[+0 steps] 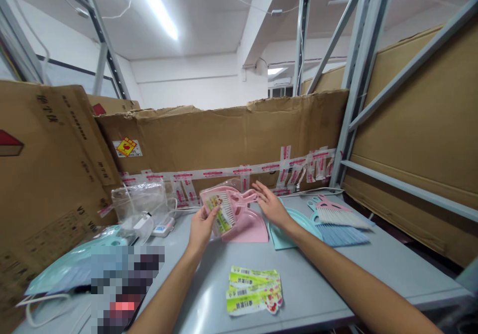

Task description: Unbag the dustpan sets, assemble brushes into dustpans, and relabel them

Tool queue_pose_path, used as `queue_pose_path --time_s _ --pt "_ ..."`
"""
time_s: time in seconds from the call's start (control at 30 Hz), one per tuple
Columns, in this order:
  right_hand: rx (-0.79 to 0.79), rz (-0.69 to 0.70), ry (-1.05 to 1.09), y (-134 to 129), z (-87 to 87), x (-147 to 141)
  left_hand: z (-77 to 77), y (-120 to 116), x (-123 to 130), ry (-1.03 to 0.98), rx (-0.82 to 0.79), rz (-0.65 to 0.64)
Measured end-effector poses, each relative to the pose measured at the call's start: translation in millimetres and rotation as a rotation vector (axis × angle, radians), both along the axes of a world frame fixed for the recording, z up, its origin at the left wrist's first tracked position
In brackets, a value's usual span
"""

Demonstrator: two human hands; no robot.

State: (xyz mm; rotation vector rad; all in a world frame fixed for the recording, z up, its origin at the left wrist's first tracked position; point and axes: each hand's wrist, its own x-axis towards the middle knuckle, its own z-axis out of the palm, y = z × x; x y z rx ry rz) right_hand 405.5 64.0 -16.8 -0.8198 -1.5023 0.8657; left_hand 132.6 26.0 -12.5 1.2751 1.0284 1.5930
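Observation:
My left hand [201, 224] grips the left edge of a clear-wrapped pink dustpan-and-brush set [239, 200], thumb over its green label card. At the set's handle end is my right hand [272, 205], fingers spread and touching or very near the handle; it holds nothing. A second pink dustpan [247, 227] lies on the table just below the set. Partly behind my right forearm is a teal dustpan [282, 235]. Several brushes lie to the right, among them a blue-bristled one [341, 235] and a white-bristled one [341, 217]. Green label cards [254, 290] are stacked in front.
The grey table [396, 274] is backed by a taped cardboard sheet [224, 142]. Clear plastic bags [140, 202], a white power strip [163, 227] and a wrapped teal set [80, 259] lie at the left. Metal shelf posts [353, 95] rise at the right.

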Motion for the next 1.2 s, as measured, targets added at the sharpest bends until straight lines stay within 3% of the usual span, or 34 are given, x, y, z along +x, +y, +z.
queue_pose_path --time_s 0.1,0.23,0.37,0.47,0.6,0.73,0.97,1.07,1.2 --pt "0.049 -0.021 0.042 -14 11.3 -10 -5.2 8 1 -0.26 -0.082 0.016" --pt "-0.036 0.07 -0.178 -32 36.8 -25 -8.4 7 7 -0.478 -0.199 -0.072" --pt "0.152 -0.056 -0.222 -46 75.5 -37 -5.2 -3 13 -0.566 -0.321 -0.209" --pt "0.253 -0.098 -0.204 -50 103.6 -41 -1.5 -8 14 -0.646 -0.344 -0.239" --pt "0.305 -0.091 -0.193 -47 129.3 -41 0.4 -7 10 -0.659 -0.375 -0.314" --pt "0.399 -0.136 -0.213 -47 143.1 -38 -1.6 -4 3 -0.658 -0.413 -0.391" --pt "0.525 -0.399 0.062 -51 171.1 -37 -14.0 5 0 -0.668 -0.343 -0.325" --pt "0.752 -0.38 0.037 -53 183.1 -58 -21.9 8 4 -0.618 -0.304 -0.278" --pt "1.096 -0.116 -0.335 -35 180.3 -134 -26.2 8 10 -0.522 -0.256 -0.229"
